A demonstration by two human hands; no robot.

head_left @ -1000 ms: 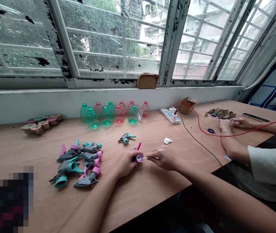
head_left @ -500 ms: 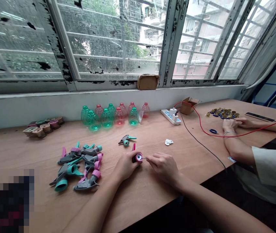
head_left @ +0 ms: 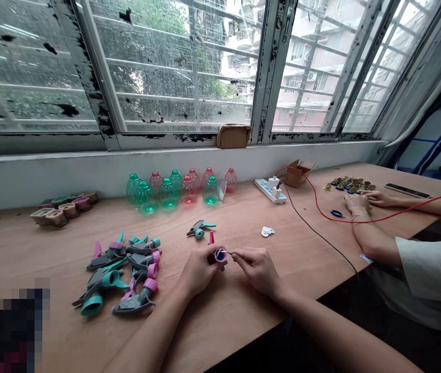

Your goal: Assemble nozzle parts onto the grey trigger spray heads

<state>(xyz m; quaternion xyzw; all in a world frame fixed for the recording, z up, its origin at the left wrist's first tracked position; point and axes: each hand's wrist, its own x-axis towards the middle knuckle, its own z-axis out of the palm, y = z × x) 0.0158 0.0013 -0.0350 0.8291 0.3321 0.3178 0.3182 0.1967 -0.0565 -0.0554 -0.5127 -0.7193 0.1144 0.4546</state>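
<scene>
Left hand (head_left: 198, 270): closed round the pink sprayer head (head_left: 218, 255).
Right hand (head_left: 258, 268): pinching the thin tube (head_left: 227, 253).
Change: tube tip closer to the head than a second ago; insertion looks underway.

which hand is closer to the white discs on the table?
Right. The right hand, pinching a thin tube, lies close to the white discs, on their near side. The left hand, gripping a sprayer head, sits farther left.

no readable text, no labels, no brands, no numbers on anything in view
</scene>
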